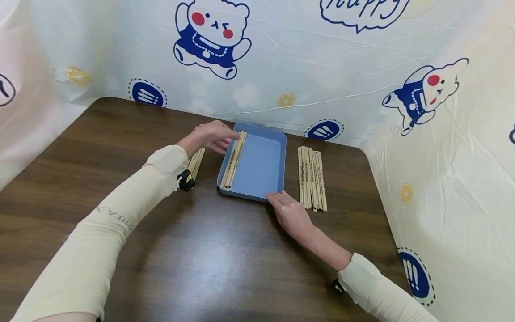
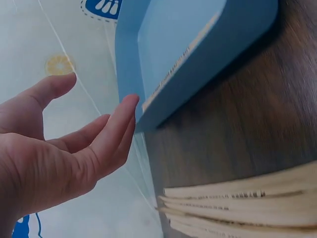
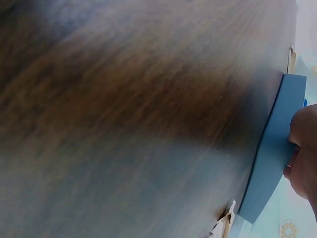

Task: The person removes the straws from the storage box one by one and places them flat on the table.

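Note:
A shallow blue tray (image 1: 261, 161) lies on the table, with a few slim paper-wrapped sticks (image 1: 233, 164) along its left wall. Just over the tray's far left edge is my left hand (image 1: 216, 135); in the left wrist view, this hand (image 2: 64, 156) has thumb and fingers apart and nothing between them. My right hand (image 1: 291, 214) holds the tray's near right corner. From the right wrist, that hand (image 3: 304, 153) pinches the rim above the tray's outer wall (image 3: 271, 156); part of the hand is cut off.
More wrapped sticks (image 1: 197, 162) lie left of the tray, partly behind my left arm; they show closer in the left wrist view as a pile (image 2: 242, 201). Several wrapped sticks (image 1: 312, 179) lie to its right. A printed curtain (image 1: 257, 58) hangs behind the brown table (image 1: 209, 250).

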Demonstrator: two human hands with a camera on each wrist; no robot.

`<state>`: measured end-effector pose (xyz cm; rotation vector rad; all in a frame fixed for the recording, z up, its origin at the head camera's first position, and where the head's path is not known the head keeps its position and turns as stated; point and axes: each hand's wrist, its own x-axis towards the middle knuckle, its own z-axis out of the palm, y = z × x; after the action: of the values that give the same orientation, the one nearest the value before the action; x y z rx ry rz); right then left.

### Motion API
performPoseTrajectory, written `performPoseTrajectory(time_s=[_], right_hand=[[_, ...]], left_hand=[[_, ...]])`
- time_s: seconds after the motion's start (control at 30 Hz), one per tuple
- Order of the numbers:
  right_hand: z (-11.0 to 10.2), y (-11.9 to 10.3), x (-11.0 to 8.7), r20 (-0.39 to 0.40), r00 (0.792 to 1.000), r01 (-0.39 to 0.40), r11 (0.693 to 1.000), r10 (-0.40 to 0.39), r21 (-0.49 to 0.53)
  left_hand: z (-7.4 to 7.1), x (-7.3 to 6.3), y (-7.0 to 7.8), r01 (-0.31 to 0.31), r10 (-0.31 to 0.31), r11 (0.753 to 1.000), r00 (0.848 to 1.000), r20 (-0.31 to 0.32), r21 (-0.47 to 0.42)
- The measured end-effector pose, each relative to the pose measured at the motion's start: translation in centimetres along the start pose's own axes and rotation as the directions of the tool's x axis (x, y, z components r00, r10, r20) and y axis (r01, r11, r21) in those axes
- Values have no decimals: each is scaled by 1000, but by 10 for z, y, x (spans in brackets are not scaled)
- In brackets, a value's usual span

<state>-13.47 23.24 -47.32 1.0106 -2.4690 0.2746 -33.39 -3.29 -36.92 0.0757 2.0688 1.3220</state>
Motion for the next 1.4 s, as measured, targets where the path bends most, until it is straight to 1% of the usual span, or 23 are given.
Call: performPoseTrajectory(time_s=[0.1, 0.2, 0.47, 0.63, 0.77, 1.03, 1.23, 1.4], right_hand=[[0, 0, 0, -4, 1000, 2, 1000, -2, 7], [0, 1, 0, -2, 1000, 4, 1000, -4, 11], [-1, 1, 0, -6, 1000, 2, 1000, -2, 15], [0, 1, 0, -12, 1000, 6, 1000, -6, 14], [0, 1, 1, -8, 1000, 4, 1000, -4, 14], [-1, 1, 1, 11, 1000, -8, 1000, 8, 7], [0, 1, 0, 3, 1000, -4, 1000, 4, 13], [1, 2, 0, -3, 1000, 1, 1000, -1, 17]], left_hand=[[6, 2, 3, -2, 3, 1000, 1000, 18, -15], [12, 4, 5, 8, -7, 1000, 1000, 21, -22], [25, 8, 9, 1, -2, 1000, 999, 54, 11], [30, 12, 9, 4, -6, 999, 998, 62, 40], [34, 15, 7, 13, -16, 999, 997, 71, 39], [37, 21, 5, 15, -18, 998, 999, 49, 63], [40, 22, 5, 24, -25, 999, 999, 38, 24], [43, 22, 5, 20, -21, 999, 999, 28, 39]])
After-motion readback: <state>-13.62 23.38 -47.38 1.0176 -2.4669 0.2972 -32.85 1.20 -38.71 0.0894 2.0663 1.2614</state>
